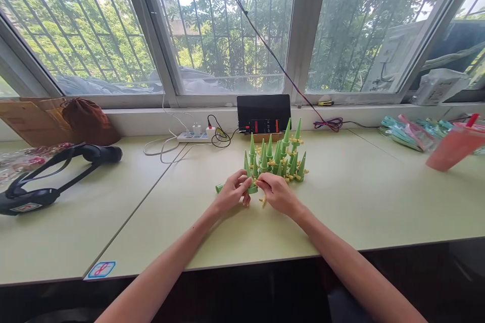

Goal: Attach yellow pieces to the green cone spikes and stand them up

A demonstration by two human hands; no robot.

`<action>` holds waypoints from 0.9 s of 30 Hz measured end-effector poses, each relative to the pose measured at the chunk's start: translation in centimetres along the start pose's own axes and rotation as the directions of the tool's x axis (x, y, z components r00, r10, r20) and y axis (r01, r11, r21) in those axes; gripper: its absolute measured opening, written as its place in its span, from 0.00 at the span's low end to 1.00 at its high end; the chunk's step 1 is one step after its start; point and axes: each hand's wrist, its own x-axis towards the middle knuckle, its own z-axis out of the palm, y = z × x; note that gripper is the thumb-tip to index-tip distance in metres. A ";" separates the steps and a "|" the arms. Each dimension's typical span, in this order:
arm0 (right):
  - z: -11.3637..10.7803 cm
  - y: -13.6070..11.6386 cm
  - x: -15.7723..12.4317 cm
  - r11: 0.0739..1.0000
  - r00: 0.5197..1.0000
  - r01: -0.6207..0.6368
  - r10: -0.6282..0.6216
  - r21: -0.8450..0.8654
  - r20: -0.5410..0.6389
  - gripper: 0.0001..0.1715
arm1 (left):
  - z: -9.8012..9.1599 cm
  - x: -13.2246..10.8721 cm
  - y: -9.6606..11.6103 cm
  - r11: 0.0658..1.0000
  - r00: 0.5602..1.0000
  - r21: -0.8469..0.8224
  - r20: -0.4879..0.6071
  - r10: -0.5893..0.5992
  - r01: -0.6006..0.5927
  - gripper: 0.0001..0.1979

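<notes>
My left hand point(230, 193) is closed around a green cone-shaped piece point(252, 189) with a round base, held upright just above or on the table. At its side the fingertips of my right hand point(279, 194) pinch a small yellow piece point(255, 181), largely covered by the fingers. Another small yellow piece point(262, 202) lies below my right hand. Right behind both hands stands a cluster of green cones point(278, 152), some stacked taller, with yellow pieces sticking out of their sides. A short green cylinder point(219, 188) rests left of my left hand.
Behind the cones a dark tablet point(263, 108) and a phone point(265, 126) lean by the window wall. A power strip point(197, 135) with cables sits at back left. Black headgear point(56, 176) lies left; a red drink cup point(452, 146) and plastic-wrapped packets point(403, 133) are right.
</notes>
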 end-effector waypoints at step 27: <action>-0.1 -0.3 -0.1 1.000 1.000 -0.009 0.009 -0.021 0.010 0.19 | 0.5 -0.3 0.0 0.999 0.999 0.014 0.003 0.048 -0.048 0.16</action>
